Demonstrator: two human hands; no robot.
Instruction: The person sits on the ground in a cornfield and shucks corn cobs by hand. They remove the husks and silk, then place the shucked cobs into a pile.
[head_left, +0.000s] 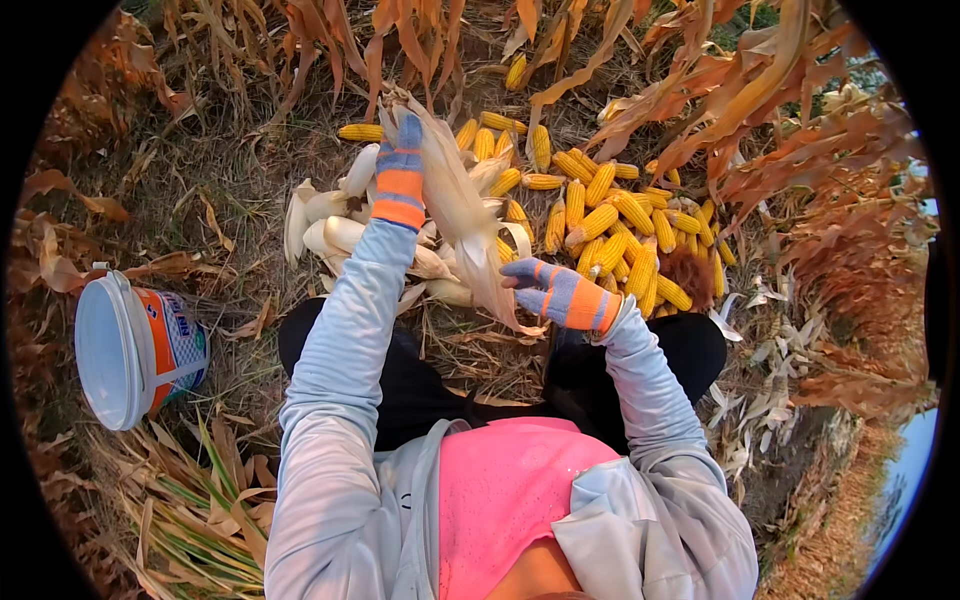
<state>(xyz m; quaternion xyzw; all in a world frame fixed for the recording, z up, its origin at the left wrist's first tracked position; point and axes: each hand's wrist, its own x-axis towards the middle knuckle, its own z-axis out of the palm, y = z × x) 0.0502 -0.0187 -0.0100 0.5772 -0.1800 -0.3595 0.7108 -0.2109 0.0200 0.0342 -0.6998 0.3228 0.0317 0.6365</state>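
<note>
My left hand (401, 169), in an orange and grey striped knit glove, grips a large corn ear in its dry pale husk (454, 180) near the upper end. The husk hangs diagonally toward me, its loose leaves fanning out at the lower end. Right beside that lower end is my right hand (566, 292), gloved alike, with fingers partly bent and apart and nothing visible in them. Whether its fingertips touch the husk is unclear. Beneath and left of the held ear lie several unhusked ears (334, 234). Bare yellow cobs (600, 217) are heaped beyond my right hand.
A white plastic bucket with a printed label (169, 345) stands on the left, its pale lid or base facing me. Dry corn stalks (420, 45) rise ahead and at the right. Shed husks (772, 367) litter the right side. My dark-clad knees (675, 345) flank straw-covered ground.
</note>
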